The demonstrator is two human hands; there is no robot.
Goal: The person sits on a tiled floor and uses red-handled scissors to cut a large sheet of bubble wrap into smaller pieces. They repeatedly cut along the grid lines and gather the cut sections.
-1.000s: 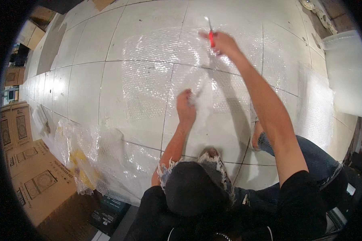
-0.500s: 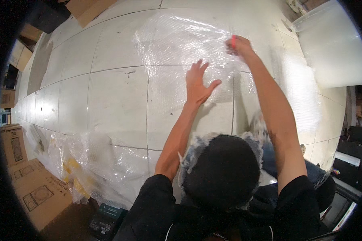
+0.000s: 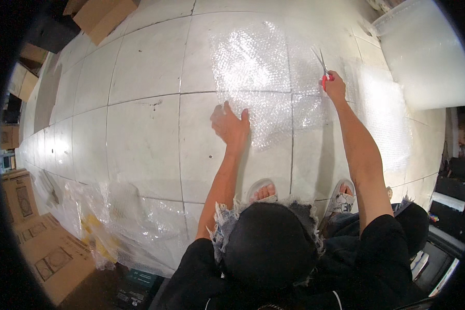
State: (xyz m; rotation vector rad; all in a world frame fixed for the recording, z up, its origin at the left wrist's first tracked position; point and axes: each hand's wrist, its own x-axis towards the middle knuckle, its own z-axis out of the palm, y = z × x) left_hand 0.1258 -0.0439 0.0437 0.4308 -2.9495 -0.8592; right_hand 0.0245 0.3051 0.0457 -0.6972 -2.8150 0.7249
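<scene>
A clear sheet of bubble wrap (image 3: 253, 67) lies on the white tiled floor in front of me. My left hand (image 3: 231, 125) is beside the sheet's near left edge, fingers spread and holding nothing; whether it touches the sheet I cannot tell. In my right hand (image 3: 336, 87) is a pair of scissors (image 3: 323, 70) with red handles. Their blades point away from me and stand apart, over the right part of the sheet.
A big roll of bubble wrap (image 3: 429, 57) stands at the far right, with a length of it (image 3: 385, 119) spread on the floor. Crumpled bubble wrap (image 3: 134, 217) lies at the near left, beside printed cardboard boxes (image 3: 57, 258). Another carton (image 3: 101, 20) sits at the far left.
The bubble wrap sheet now lies flatter and narrower. My left hand has drawn back toward me and to the left. My right hand has moved right and nearer, and the scissors' blades now show.
</scene>
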